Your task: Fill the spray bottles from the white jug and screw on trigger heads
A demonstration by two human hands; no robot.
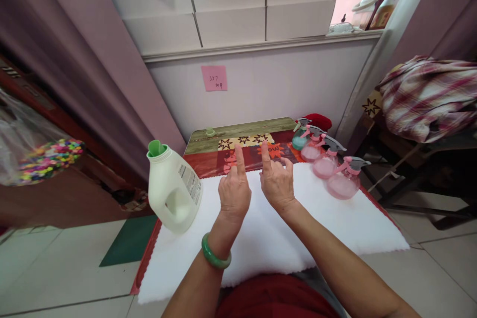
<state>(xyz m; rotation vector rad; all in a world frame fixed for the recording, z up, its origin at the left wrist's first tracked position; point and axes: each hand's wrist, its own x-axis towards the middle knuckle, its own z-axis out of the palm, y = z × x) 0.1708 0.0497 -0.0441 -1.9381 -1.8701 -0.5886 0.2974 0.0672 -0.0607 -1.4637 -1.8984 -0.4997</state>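
Observation:
My left hand [234, 191] hovers over the white fluffy mat [276, 253], index finger stretched forward and the other fingers curled, with nothing in it. A green bangle [215, 253] circles that wrist. Beside it, my right hand [278, 179] points its index finger the same way; another finger is partly raised, and it too is empty. Left of my hands stands a pale green jug [173, 194] with a handle, its green spout [156, 148] uncapped. A teal spray bottle [299, 140] and pink spray bottles [343, 184] line the right side of the table.
A small green cap [210, 132] lies at the table's far edge [242, 129]. Behind it rises a white wall with a pink note [214, 78]. Plaid cloth [432, 97] hangs at the right, and a bag of colourful pieces [52, 159] at the left.

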